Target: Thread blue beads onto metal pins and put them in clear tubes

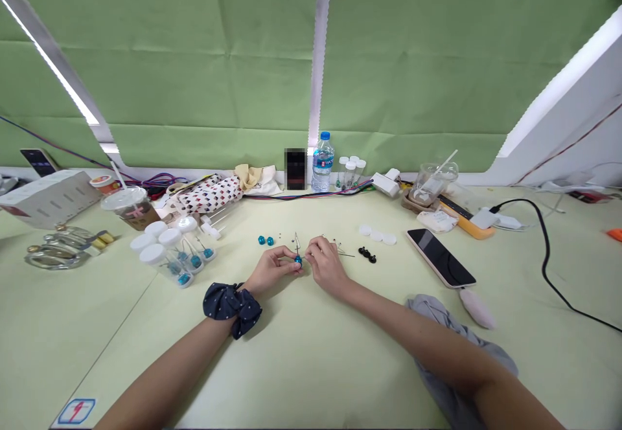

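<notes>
Between the thumb and fingers of my left hand (276, 269) is a small shiny blue ball (298, 260) with thin metal pins standing up from it. My right hand (326, 263) is closed in a pinch just beside the ball; what its fingertips hold is too small to make out. Two loose blue balls (265, 240) lie beyond my left hand. Thin metal pins and tiny bits lie around my right hand, and black small parts (367, 254) sit to its right. White round discs (378, 234) lie in a row behind them.
To the left stand clear tubes with white caps (152, 254), blue balls inside, beside a drink cup (130, 207). A water bottle (322, 164) stands at the back. On the right are a phone (440, 258), a grey cloth (437, 316) and a black cable (547, 255).
</notes>
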`<state>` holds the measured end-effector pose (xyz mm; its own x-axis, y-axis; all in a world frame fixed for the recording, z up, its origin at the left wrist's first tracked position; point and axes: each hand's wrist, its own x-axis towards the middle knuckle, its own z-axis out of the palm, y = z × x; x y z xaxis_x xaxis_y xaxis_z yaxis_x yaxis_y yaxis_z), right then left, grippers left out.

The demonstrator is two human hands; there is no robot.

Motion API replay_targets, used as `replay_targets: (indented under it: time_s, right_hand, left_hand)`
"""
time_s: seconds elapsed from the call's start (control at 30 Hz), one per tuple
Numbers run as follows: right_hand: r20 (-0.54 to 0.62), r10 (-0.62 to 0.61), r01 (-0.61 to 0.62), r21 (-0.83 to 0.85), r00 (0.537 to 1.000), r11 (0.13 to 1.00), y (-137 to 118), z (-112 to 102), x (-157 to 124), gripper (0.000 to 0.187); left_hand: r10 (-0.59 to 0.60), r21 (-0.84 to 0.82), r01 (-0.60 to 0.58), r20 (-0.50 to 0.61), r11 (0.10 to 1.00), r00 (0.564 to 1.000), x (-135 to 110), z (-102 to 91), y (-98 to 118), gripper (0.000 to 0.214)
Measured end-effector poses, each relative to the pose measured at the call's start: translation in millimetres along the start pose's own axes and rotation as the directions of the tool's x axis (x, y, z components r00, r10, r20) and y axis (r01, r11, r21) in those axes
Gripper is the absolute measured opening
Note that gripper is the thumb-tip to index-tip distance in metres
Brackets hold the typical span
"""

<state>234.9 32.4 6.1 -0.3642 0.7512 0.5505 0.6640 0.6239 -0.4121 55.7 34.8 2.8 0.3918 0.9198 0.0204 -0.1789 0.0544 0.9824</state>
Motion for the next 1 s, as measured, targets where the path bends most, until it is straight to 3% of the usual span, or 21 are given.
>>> replay_targets:
  time_s: [0.6,1.0]
  right_hand:
    - [0.042,0.033,-0.031,-0.057,0.999,0.998,0.2,0.8,-1.7,0.020]
    - [0.032,0.134,-0.137,0.124,0.990,0.983,4.6,-5.4,1.0,0.022]
  left_hand:
    - [-0.006,0.004,0.006,-0.001,1.000,1.000,-0.2,0.0,-4.2,0.029]
    - [0.007,0.030,-0.007,-0.001,1.000,1.000,1.5,-2.1,-5.9,0.029]
